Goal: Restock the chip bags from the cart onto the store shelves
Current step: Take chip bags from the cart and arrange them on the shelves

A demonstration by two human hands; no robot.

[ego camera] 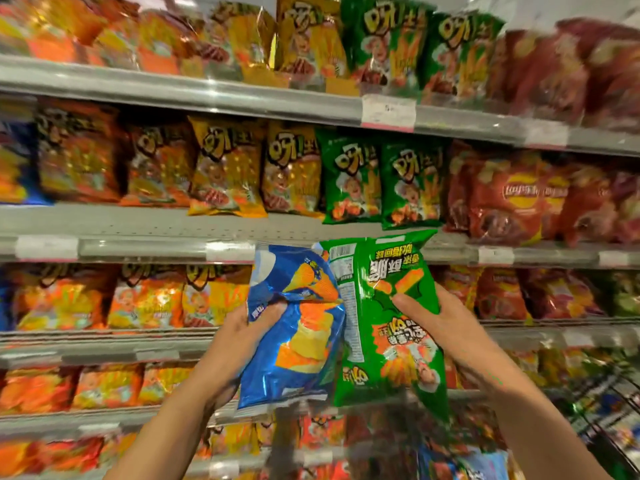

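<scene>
I hold two chip bags up in front of the store shelves [145, 230]. My left hand [239, 337] grips a blue chip bag [298, 341] by its crumpled left side. My right hand [446, 327] grips a green chip bag [384, 323], thumb on its front; the bag is upside down. The two bags touch each other at the middle of the view. Matching green bags [381, 181] stand on the shelf just above the held green bag. A corner of the wire cart [602, 410] shows at the lower right, with bags in it.
Orange and yellow bags [225, 171] fill the shelves to the left, red bags [519, 199] those to the right. White price labels [388, 110] sit on the grey shelf edges. More bags [104, 386] line the lower shelves.
</scene>
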